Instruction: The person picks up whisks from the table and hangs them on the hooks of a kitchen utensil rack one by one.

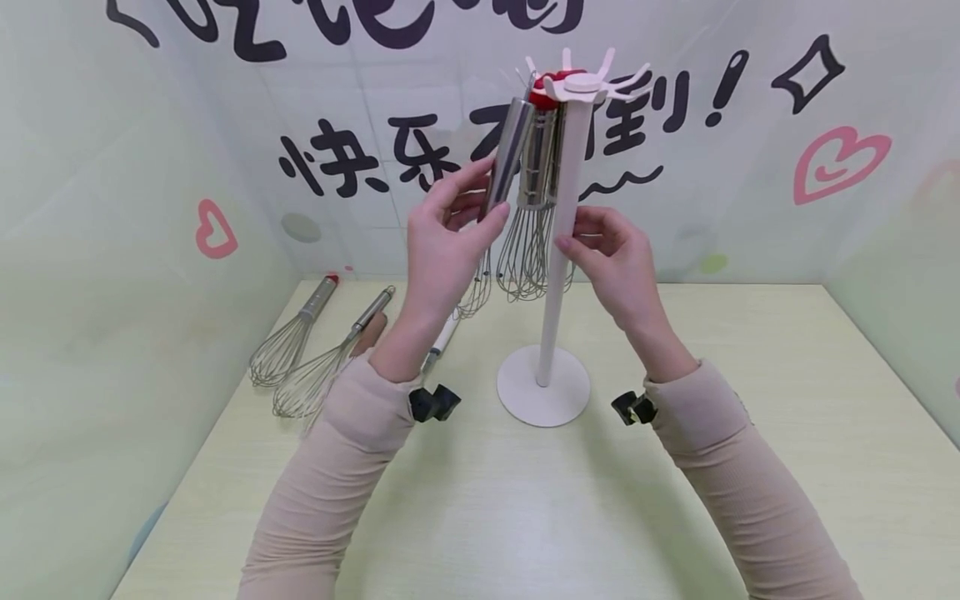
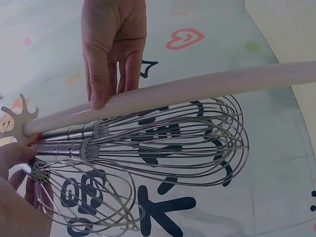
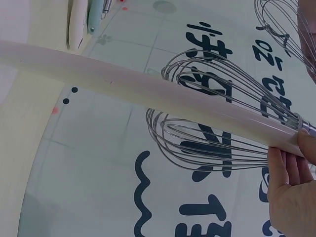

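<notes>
A white stand (image 1: pixel 566 183) with a ring of hooks (image 1: pixel 581 83) on top stands on a round base (image 1: pixel 543 400). My left hand (image 1: pixel 442 250) holds a small whisk by its steel handle (image 1: pixel 507 158), tilted, its top end close to the left hooks. The wires of this whisk (image 2: pixel 94 197) show beside the fingers in the left wrist view. Two larger whisks (image 2: pixel 173 143) with steel handles and red ends hang alongside the pole. With thumb and fingers, my right hand (image 1: pixel 618 262) pinches the pole partway up.
Two whisks, one red-ended (image 1: pixel 288 346) and one with a steel loop (image 1: pixel 322 375), lie at the table's back left. Near them are a brown-handled item (image 1: pixel 370 335) and a white-handled utensil (image 1: pixel 444 340), partly behind my left arm. A printed backdrop (image 1: pixel 420 242) stands behind the table.
</notes>
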A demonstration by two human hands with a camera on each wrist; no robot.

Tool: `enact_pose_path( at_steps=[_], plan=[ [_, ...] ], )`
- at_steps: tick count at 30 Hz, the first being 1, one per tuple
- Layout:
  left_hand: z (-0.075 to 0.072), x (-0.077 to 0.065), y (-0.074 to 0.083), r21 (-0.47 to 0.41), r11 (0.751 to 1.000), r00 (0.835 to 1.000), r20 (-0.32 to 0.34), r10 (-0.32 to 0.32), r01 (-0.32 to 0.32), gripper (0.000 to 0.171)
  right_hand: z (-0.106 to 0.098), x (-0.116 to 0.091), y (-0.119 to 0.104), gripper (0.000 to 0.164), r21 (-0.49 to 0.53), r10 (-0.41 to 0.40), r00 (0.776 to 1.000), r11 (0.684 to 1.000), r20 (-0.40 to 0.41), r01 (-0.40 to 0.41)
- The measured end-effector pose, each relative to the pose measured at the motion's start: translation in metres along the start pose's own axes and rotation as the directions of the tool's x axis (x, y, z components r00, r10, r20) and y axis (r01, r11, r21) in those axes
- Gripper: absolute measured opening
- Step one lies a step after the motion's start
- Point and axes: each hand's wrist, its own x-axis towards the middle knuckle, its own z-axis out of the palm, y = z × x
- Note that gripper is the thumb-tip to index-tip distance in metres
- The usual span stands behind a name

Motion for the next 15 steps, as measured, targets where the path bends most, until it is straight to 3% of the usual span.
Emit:
enact_pose_path(
  at_steps=[15],
  plan=[
    [0.004, -0.003, -0.010, -0.015, 1.000, 0.999, 0.044, 0.013, -0.012, 0.046, 0.000, 0.001, 0.003, 0.035, -0.018, -0.009, 1.000, 1.000, 0.000, 0.009]
  ],
)
